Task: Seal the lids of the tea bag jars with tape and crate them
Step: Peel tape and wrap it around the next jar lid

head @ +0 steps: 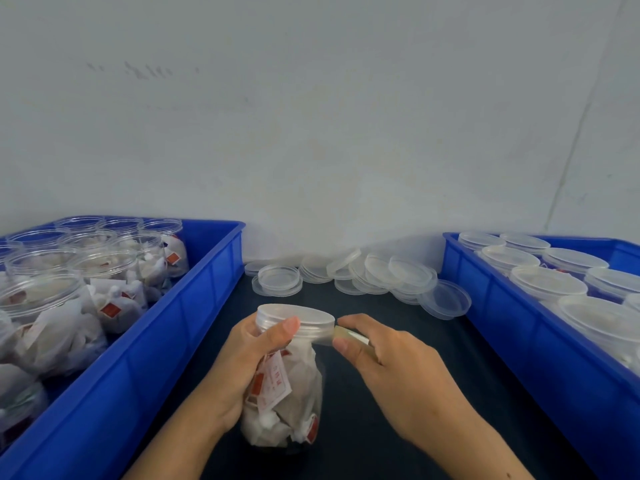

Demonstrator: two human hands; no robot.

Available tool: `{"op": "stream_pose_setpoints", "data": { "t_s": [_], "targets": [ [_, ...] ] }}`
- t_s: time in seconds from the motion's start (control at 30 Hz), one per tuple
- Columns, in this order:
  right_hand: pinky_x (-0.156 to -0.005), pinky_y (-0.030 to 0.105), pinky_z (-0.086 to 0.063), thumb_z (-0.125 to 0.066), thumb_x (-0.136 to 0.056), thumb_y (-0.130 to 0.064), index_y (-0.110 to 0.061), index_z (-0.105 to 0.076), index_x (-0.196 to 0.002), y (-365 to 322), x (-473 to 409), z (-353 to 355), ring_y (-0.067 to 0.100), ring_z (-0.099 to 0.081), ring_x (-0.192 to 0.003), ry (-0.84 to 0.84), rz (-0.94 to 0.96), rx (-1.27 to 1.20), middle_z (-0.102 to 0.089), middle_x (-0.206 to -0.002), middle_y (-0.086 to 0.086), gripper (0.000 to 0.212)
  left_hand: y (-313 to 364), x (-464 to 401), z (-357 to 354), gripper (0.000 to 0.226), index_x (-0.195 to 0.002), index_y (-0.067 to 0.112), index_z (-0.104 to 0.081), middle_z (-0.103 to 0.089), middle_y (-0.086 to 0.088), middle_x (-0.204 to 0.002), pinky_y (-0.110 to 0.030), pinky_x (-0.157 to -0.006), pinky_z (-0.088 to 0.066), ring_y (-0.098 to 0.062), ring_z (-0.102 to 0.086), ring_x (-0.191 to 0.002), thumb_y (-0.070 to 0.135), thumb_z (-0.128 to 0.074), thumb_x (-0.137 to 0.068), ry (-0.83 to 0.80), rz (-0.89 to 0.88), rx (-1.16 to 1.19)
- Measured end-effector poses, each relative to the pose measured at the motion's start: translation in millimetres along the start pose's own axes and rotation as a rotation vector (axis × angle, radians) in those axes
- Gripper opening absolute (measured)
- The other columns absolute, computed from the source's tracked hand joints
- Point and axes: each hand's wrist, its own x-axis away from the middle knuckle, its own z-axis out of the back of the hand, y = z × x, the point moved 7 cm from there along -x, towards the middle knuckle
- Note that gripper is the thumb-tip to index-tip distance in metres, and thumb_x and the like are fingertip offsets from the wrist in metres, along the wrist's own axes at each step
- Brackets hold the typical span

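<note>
Clear cylindrical jar [287,382], translucent round lid [294,315]

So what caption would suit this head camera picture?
Left hand grips a lidded tea bag jar while the right hand holds a tape roll against its lid.

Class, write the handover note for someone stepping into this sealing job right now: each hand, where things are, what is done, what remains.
Left hand grips the clear plastic tea bag jar, thumb on its translucent lid.
Right hand holds the clear tape roll, the tape end at the lid's rim.
Left blue plastic crate: filled jars with no lids on.
Right blue plastic crate: lidded jars; whether they are taped cannot be told.
Loose clear lids are piled at the back of the dark table.
Left: finish taping this jar, crate it, then lid and tape the open ones.
</note>
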Motion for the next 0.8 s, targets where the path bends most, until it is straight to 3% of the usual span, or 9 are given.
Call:
{"op": "stream_pose_setpoints", "data": {
  "t_s": [0.07, 0.2, 0.3, 0.4, 0.53, 0.6, 0.67, 0.73, 0.8],
  "targets": [
    [-0.078, 0.025, -0.044, -0.03, -0.095, -0.06, -0.047, -0.04, -0.13, 2.7, -2.4, -0.6, 0.007, -0.058, -0.092, 0.003, -0.003, -0.012, -0.065, -0.098, -0.01, 0.039, -0.5, 0.5, -2.7, 0.103, -0.106, 0.018, -0.067, -0.075, -0.006, -0.095, -0.021, -0.066, -0.055, -0.016, -0.072, -0.086, 0.075, -0.083, -0.023, -0.03, 0.021, 0.02],
    [-0.075, 0.02, -0.044, -0.034, -0.093, -0.062, -0.05, -0.041, -0.132, 7.3, -4.3, -2.3, 0.005, -0.06, -0.088, 0.021, -0.015, -0.068, -0.066, -0.092, -0.011, 0.042, -5.9, -0.6, -3.1, 0.119, -0.116, 0.019, -0.06, -0.074, -0.004, -0.099, -0.033, -0.081, -0.051, -0.019, -0.071, -0.094, 0.073, -0.083, -0.013, -0.021, 0.07, 0.052],
    [-0.071, 0.015, -0.043, -0.036, -0.092, -0.063, -0.051, -0.043, -0.131, 9.9, -5.0, -2.3, 0.002, -0.059, -0.086, 0.041, -0.026, -0.09, -0.065, -0.088, -0.015, 0.041, -5.2, 0.1, -3.3, 0.118, -0.116, 0.02, -0.058, -0.074, -0.002, -0.099, -0.032, -0.079, -0.049, -0.016, -0.071, -0.092, 0.073, -0.084, -0.014, -0.03, 0.053, 0.059],
    [-0.072, 0.014, -0.043, -0.037, -0.093, -0.06, -0.05, -0.049, -0.127, 12.8, -5.9, -3.3, 0.002, -0.06, -0.091, 0.053, -0.036, -0.099, -0.067, -0.098, -0.017, 0.037, -0.6, 1.0, -5.4, 0.103, -0.114, 0.015, -0.057, -0.073, 0.001, -0.097, -0.028, -0.076, -0.051, -0.014, -0.071, -0.091, 0.071, -0.081, -0.031, -0.015, -0.015, 0.007],
    [-0.08, 0.024, -0.051, -0.038, -0.097, -0.053, -0.044, -0.057, -0.117, 12.2, -4.5, -4.8, 0.007, -0.063, -0.088, 0.092, -0.02, -0.081, -0.069, -0.095, -0.014, 0.029, 5.4, 3.8, -3.7, 0.071, -0.104, 0.017, -0.064, -0.071, 0.001, -0.094, -0.015, -0.068, -0.052, -0.014, -0.069, -0.09, 0.077, -0.065, -0.066, 0.061, -0.121, -0.109],
    [-0.081, 0.026, -0.052, -0.039, -0.097, -0.053, -0.044, -0.058, -0.116, 10.2, -3.2, -4.7, 0.008, -0.063, -0.087, 0.115, -0.009, -0.069, -0.07, -0.094, -0.013, 0.028, 6.1, 6.7, -2.9, 0.076, -0.106, 0.031, -0.064, -0.07, 0.008, -0.099, -0.012, -0.07, -0.051, -0.009, -0.067, -0.093, 0.087, -0.059, -0.056, 0.073, -0.143, -0.188],
    [-0.079, 0.026, -0.052, -0.039, -0.098, -0.052, -0.048, -0.056, -0.118, 6.6, -2.5, -5.6, 0.008, -0.063, -0.087, 0.119, 0.018, -0.073, -0.07, -0.094, -0.014, 0.027, 5.8, 8.3, -4.5, 0.099, -0.12, 0.045, -0.048, -0.065, 0.021, -0.107, -0.016, -0.08, -0.05, 0.0, -0.063, -0.099, 0.09, -0.066, -0.035, 0.077, -0.154, -0.272],
    [-0.078, 0.026, -0.053, -0.037, -0.099, -0.051, -0.048, -0.055, -0.12, 3.6, -2.5, -7.2, 0.008, -0.063, -0.086, 0.108, 0.04, -0.082, -0.07, -0.094, -0.013, 0.028, 5.0, 6.2, -2.9, 0.109, -0.119, 0.049, -0.042, -0.06, 0.025, -0.11, -0.02, -0.086, -0.049, 0.005, -0.06, -0.101, 0.09, -0.069, -0.022, 0.126, -0.164, -0.338],
    [-0.078, 0.026, -0.053, -0.036, -0.098, -0.052, -0.046, -0.056, -0.121, 1.5, -2.2, -8.2, 0.008, -0.063, -0.088, 0.103, 0.049, -0.067, -0.07, -0.097, -0.013, 0.031, 5.8, 4.2, -0.4, 0.104, -0.111, 0.047, -0.046, -0.062, 0.023, -0.103, -0.019, -0.081, -0.049, 0.01, -0.06, -0.095, 0.091, -0.068, -0.02, 0.17, -0.175, -0.344]
  ]
}}
